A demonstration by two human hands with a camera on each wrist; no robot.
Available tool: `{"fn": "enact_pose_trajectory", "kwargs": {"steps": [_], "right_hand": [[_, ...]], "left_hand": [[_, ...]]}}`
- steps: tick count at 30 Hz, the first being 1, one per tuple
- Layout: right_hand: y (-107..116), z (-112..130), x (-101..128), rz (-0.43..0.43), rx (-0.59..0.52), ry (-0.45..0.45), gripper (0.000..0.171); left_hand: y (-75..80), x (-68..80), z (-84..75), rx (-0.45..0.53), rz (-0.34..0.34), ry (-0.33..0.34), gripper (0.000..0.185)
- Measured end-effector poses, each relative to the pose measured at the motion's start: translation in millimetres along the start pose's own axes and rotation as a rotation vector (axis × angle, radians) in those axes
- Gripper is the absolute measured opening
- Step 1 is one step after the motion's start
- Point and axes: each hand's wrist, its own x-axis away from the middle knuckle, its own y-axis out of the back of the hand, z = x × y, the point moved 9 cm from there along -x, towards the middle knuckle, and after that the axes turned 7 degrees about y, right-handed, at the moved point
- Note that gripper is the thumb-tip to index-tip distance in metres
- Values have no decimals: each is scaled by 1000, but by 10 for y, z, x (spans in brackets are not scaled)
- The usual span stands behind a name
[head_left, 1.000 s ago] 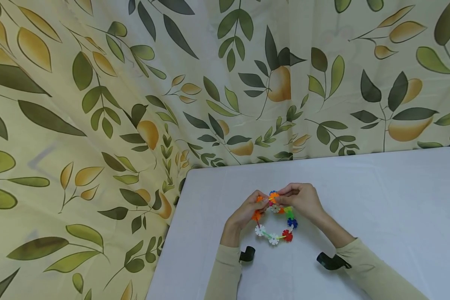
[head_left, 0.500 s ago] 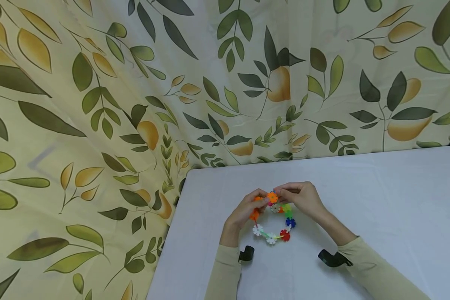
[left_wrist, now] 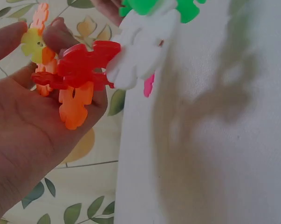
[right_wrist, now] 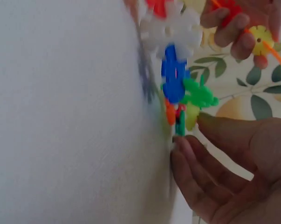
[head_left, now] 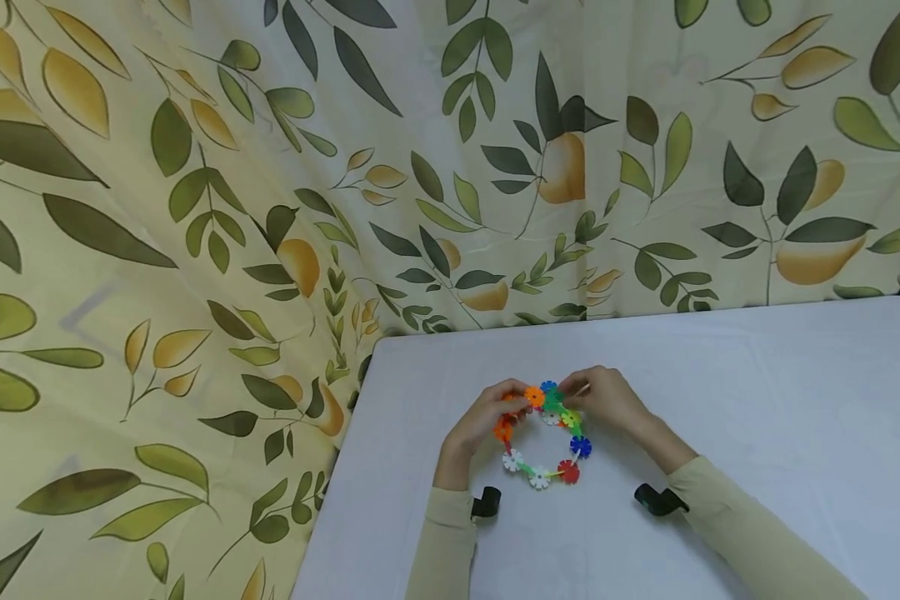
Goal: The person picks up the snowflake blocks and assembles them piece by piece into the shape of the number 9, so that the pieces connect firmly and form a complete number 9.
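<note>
A ring of colourful snowflake-shaped plastic discs [head_left: 543,442] lies on the white table [head_left: 757,400], its far side raised between both hands. My left hand [head_left: 512,408] pinches the orange and red discs [left_wrist: 77,77] at the ring's upper left, with its fingers curled round them. A white disc [left_wrist: 140,46] and a green disc [left_wrist: 149,7] hang beside them. My right hand [head_left: 579,393] pinches the upper right part, thumb and fingertips [right_wrist: 184,149] closing on the green and yellow discs [right_wrist: 196,100] next to a blue disc [right_wrist: 174,74].
A leaf-patterned curtain [head_left: 270,208] hangs behind and to the left of the table. The table's left edge [head_left: 345,467] runs close to my left forearm. Black wrist cameras [head_left: 656,500] sit on both beige sleeves.
Both hands keep hold of the ring's top and have drawn slightly nearer to each other. The ring has shifted a little to the left on the table.
</note>
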Motion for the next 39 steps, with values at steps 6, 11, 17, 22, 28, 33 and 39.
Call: {"fn": "enact_pose_trajectory", "kwargs": {"steps": [6, 11, 17, 22, 28, 33, 39], "right_hand": [[-21, -68, -56, 30, -18, 44, 21], [-67, -43, -93, 38, 63, 66, 36], [-148, -20, -176, 51, 203, 69, 33], [-106, -9, -169, -9, 200, 31, 23], [28, 78, -66, -136, 48, 79, 10], [119, 263, 40, -232, -106, 178, 11], [138, 462, 143, -268, -238, 252, 13]], "left_hand": [[43, 23, 13, -44, 20, -2, 25], [146, 48, 30, -72, -8, 13, 24], [175, 51, 23, -41, -29, 21, 22], [143, 29, 38, -21, -29, 21, 23], [135, 18, 21, -15, -72, 8, 24], [113, 18, 8, 10, -85, 10, 24], [87, 16, 13, 29, -85, 23, 23]]}}
